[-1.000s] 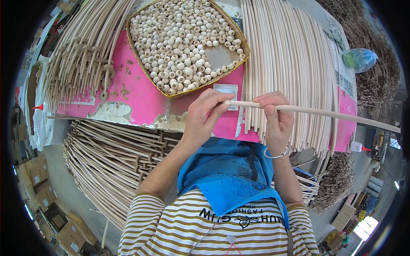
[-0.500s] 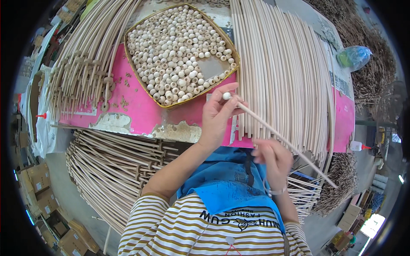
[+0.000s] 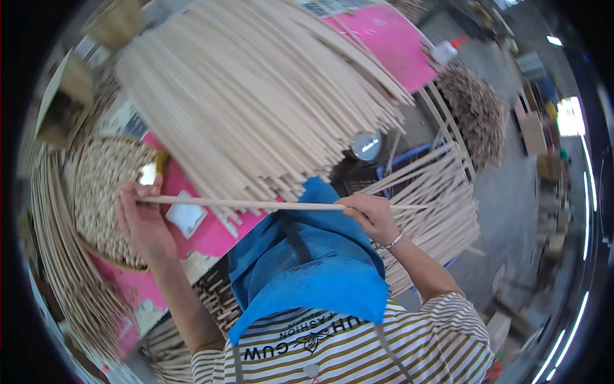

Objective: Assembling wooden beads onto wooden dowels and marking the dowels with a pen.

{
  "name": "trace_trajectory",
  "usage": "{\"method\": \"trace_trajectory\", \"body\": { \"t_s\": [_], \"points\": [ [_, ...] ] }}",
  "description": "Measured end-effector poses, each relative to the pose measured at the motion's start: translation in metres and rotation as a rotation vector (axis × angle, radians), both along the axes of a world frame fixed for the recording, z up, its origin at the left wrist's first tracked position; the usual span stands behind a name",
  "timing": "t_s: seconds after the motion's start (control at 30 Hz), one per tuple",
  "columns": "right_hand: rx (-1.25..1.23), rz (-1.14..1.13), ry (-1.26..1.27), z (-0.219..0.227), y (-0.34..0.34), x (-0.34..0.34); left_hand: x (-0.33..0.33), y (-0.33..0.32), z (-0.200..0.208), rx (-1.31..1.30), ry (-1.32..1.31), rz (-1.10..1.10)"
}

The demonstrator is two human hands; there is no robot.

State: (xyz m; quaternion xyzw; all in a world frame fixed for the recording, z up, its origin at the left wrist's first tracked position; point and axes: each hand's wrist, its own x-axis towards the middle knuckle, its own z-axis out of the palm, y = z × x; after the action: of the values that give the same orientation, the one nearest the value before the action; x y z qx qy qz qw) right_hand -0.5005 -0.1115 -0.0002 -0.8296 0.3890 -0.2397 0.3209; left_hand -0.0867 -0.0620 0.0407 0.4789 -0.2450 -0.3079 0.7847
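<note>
A long, thin pale wooden rod (image 3: 256,204) lies nearly level across my front, above the blue apron. My left hand (image 3: 146,224) is closed around its left end; the white bead seen there earlier is hidden or too blurred to make out. Further right, my right hand (image 3: 371,214) grips the same rod, and its tip sticks out past the fist. Just left of my left hand is a tray (image 3: 164,163) with a yellow rim, full of small round wooden beads (image 3: 105,198). Beyond the held rod, a wide layer of loose wooden rods (image 3: 243,96) covers much of the table.
The pink tabletop (image 3: 390,41) shows at the far right. A white bottle with a red cap (image 3: 445,52) stands by its edge. Long rods (image 3: 61,243) lie at the left. More rods (image 3: 435,224) are stacked below table height at right, near a bundle of thin sticks (image 3: 476,115).
My view has turned to the right. The rod has swung from slanting to nearly level. My right hand, blurred and off the rod before, now grips it; my left hand stays at its other end.
</note>
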Motion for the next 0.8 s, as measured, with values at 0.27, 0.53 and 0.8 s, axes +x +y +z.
{"method": "trace_trajectory", "body": {
  "t_s": [0.27,0.53,0.8],
  "points": [
    [0.326,-0.987,-0.522,-0.089,0.052,-0.112,-0.117,-0.072,0.012,0.079,-0.271,-0.558],
    [0.139,-1.709,0.231,-0.259,0.031,-0.336,-0.104,-0.032,-0.016,0.317,-0.255,-0.617],
    [-0.170,-0.656,-0.343,-0.064,-0.115,-0.091,-0.076,0.023,-0.020,0.438,-0.190,-0.359]
  ]
}}
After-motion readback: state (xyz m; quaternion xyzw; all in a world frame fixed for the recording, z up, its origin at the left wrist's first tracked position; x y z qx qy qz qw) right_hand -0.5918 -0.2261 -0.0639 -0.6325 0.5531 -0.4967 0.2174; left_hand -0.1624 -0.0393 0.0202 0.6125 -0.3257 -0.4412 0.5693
